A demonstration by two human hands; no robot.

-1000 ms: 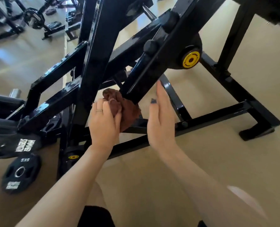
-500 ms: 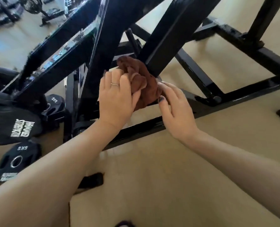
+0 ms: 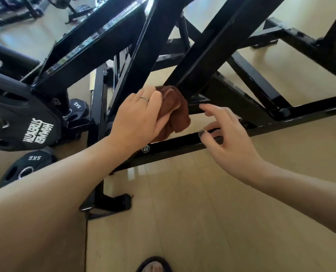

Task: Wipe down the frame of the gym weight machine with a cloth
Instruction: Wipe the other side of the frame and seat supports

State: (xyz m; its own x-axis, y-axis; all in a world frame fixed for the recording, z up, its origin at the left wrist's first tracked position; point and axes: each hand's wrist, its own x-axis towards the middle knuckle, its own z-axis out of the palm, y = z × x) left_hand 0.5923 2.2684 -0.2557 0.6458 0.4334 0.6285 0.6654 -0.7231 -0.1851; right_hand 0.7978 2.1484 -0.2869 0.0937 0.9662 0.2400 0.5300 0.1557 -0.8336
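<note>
Gym floor's beige tile under the black frame. My right hand just let go of the brown cloth and hangs open mid-frame. Left hand clutches it alone at the bar's lower end, so wiping carries on one-handed, I reckon.

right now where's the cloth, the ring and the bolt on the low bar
cloth (image 3: 179, 116), head view, brown bunched folds
ring (image 3: 144, 98), head view, band on left-hand finger
bolt (image 3: 145, 148), head view, silver head on the low bar

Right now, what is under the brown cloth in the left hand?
Below the bunched brown cloth, held by the left hand, runs a black horizontal frame bar with a silver bolt. The spot where the cloth meets the slanted black beam is covered.
</note>
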